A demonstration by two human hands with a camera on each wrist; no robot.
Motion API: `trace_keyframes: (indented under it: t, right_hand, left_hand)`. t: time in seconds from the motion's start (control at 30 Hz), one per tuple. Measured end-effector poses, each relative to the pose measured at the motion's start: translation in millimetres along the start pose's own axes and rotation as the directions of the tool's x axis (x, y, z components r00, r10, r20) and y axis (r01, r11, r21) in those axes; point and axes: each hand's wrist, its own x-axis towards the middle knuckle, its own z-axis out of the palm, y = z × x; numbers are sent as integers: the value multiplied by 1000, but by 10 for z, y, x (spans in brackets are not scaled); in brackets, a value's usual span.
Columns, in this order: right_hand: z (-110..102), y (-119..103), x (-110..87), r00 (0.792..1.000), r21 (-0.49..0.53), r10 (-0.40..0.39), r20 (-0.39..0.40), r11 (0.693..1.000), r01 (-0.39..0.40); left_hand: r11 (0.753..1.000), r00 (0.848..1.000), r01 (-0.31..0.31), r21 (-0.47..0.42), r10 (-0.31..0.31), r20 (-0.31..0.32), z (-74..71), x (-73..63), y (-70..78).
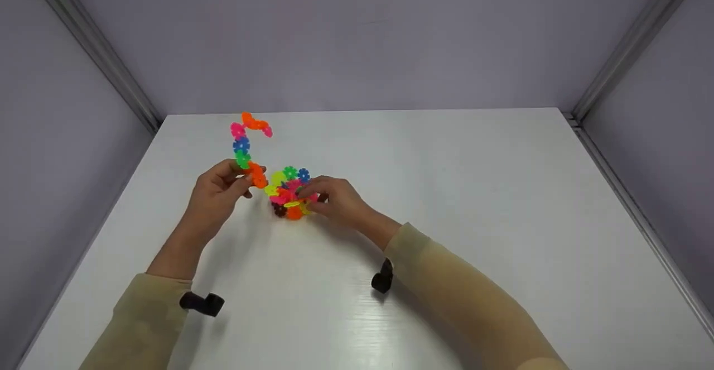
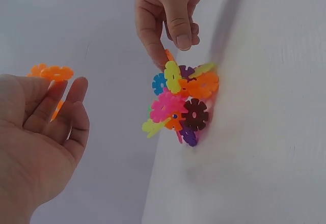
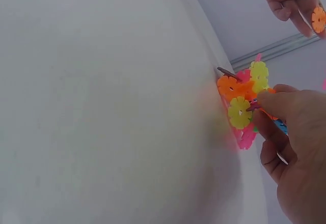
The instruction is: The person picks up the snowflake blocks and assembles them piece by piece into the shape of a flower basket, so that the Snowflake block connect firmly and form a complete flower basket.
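My left hand [image 1: 212, 194] pinches the lower orange end of a curved chain of flower-shaped plastic snowflake discs [image 1: 241, 145]. Green, blue, pink and orange discs follow upward, and the chain bends right at its top. In the left wrist view only orange discs [image 2: 56, 73] of it show by the left hand [image 2: 48, 137]. My right hand [image 1: 340, 200] reaches into a pile of loose snowflake discs [image 1: 294, 212], with a fingertip against an orange disc [image 2: 169, 55]. Its thumb appears apart from that fingertip. Beside the right hand [image 3: 300, 142] lies a yellow disc [image 3: 239, 113].
The pile stands on a white table [image 1: 474, 191], left of its middle. Grey panels [image 1: 357, 41] enclose the back and both sides, joined by metal corner rails [image 1: 106, 63]. A small black wrist camera [image 1: 203, 304] sits on each sleeve.
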Motion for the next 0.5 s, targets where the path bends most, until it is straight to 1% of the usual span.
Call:
trace_keyframes:
  t: [0.1,0.27,0.37,0.5]
  right_hand:
    - [-31,17,-17,1000,-21,-2,-1,1000,2]
    - [-125,81,-92,999,-39,-28,-14,999,28]
    - [-199,134,-173,999,-42,-30,-27,999,29]
    - [-325,203,-331,999,-49,-19,-37,999,18]
  left_hand:
    - [1000,1000,3,1,-3,4,38,25,-11]
    - [1000,1000,11,-1,-11,21,113,58,-25]
    - [1000,999,9,-12,-9,35,163,73,-40]
    - [999,998,13,-35,-11,57,255,98,-73]
